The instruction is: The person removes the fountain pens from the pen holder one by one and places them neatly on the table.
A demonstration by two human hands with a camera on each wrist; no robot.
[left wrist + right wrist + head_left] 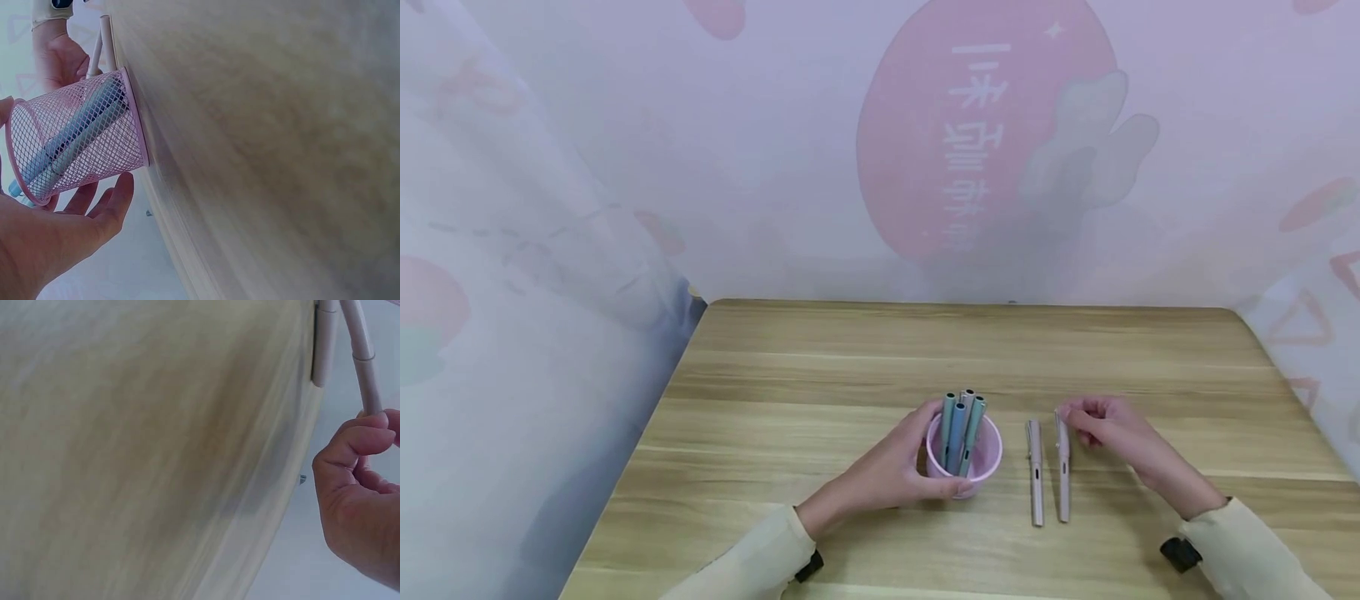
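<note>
- The left hand (891, 475) curls its thumb and fingers loosely around the near side of the pink mesh cup (964, 456); in the left wrist view the fingers (106, 203) lie just beside the mesh, so whether they press it I cannot tell
- The cup stands upright on the wooden table (820, 400) and holds several blue-grey pens (961, 429), leaning, caps up
- Just right of the cup two pale pink pens lie side by side, near but not touching each other: the nearer-to-cup pen (1035, 472) and the outer pen (1063, 467)
- The right hand (1112, 437), right of the cup, has its fingers curled and pinches the far end of the outer pen, as the right wrist view shows (365, 369)
- Beyond the cup, past the table's far edge, hangs a pale cloth backdrop (775, 150) with a pink strawberry shape bearing white Chinese characters, upside down; I cannot read them surely
</note>
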